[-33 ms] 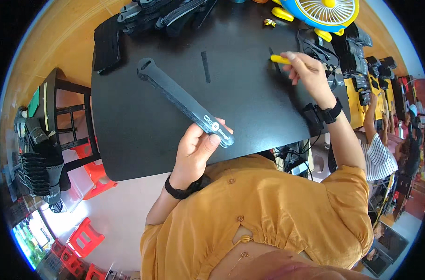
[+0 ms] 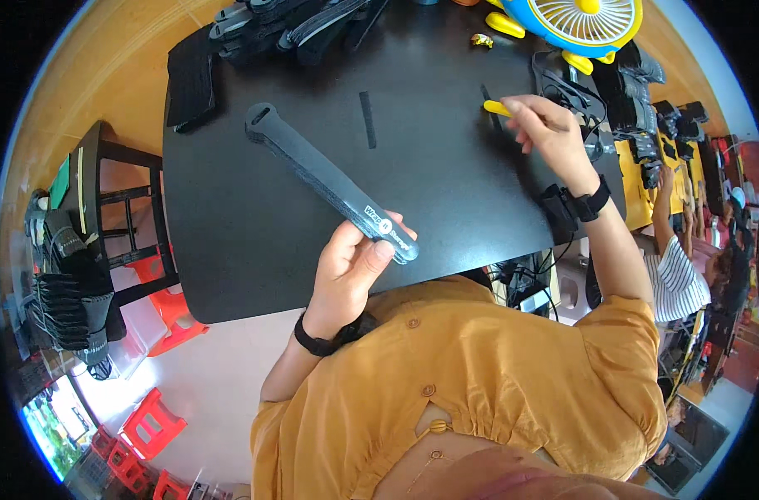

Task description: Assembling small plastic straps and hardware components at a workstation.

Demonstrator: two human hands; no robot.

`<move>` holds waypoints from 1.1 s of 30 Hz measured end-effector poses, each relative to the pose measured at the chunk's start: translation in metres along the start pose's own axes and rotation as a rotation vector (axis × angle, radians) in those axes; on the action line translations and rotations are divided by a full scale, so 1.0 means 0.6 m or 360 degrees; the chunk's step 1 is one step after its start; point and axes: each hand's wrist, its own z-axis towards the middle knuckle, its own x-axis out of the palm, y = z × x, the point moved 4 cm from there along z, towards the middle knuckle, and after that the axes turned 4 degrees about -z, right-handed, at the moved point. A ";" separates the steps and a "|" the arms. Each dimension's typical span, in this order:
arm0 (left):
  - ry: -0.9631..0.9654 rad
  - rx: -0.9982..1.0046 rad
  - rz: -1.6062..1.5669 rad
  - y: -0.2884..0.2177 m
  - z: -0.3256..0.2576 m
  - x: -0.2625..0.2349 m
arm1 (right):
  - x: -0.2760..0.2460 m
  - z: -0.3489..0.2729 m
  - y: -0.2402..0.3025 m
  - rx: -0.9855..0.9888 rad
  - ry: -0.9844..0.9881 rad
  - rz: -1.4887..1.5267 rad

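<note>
My left hand (image 2: 352,265) grips the near end of a flat stack of dark grey straps (image 2: 317,177), thumb on top. The stack slants up and left over the table, and its far end has an oval slot. Over the table's right side, my right hand (image 2: 550,133) is closed around a small yellow tool (image 2: 498,107); only part of it shows beyond the fingers, so its kind is unclear. A thin dark strip (image 2: 486,92) shows beside it. Between the hands and farther back lies a short black strip (image 2: 368,121), touched by neither hand.
Black strap bundles (image 2: 192,79) lie at the table's far left. A blue-and-yellow fan (image 2: 517,10) stands at the far right, near a gold wrapper (image 2: 482,40) and black cables (image 2: 592,96). Red stools (image 2: 152,423) are at lower left. A person in a striped shirt (image 2: 679,283) works at right.
The yellow tool and my right-hand fingers have shifted very slightly. My left hand and the strap stack stay in place.
</note>
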 end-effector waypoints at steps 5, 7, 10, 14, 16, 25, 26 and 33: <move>-0.0003 0.0002 0.0023 -0.002 -0.002 0.002 | 0.010 0.002 0.002 0.0011 -0.0081 -0.0136; -0.0016 0.0025 0.0045 -0.004 -0.002 0.003 | 0.014 0.004 0.000 0.0029 -0.0135 -0.0059; -0.0032 0.0008 0.0035 -0.004 -0.003 0.004 | 0.012 0.006 -0.001 0.0100 -0.0190 -0.0035; 0.0000 -0.0049 0.0012 -0.007 -0.005 0.005 | 0.012 0.011 -0.004 0.0160 -0.0156 -0.0039; 0.0017 -0.0099 -0.0008 -0.005 -0.007 0.003 | 0.014 0.014 -0.005 0.0184 -0.0162 -0.0019; 0.0045 -0.0073 -0.0059 -0.006 -0.008 0.005 | 0.018 0.047 -0.007 0.0165 -0.0134 0.0056; 0.0036 -0.0088 -0.0045 -0.007 -0.008 0.005 | 0.019 0.053 -0.010 0.0136 -0.0137 0.0098; 0.0029 -0.0058 -0.0067 -0.005 -0.007 0.004 | 0.006 0.070 -0.016 0.0131 -0.0152 0.0231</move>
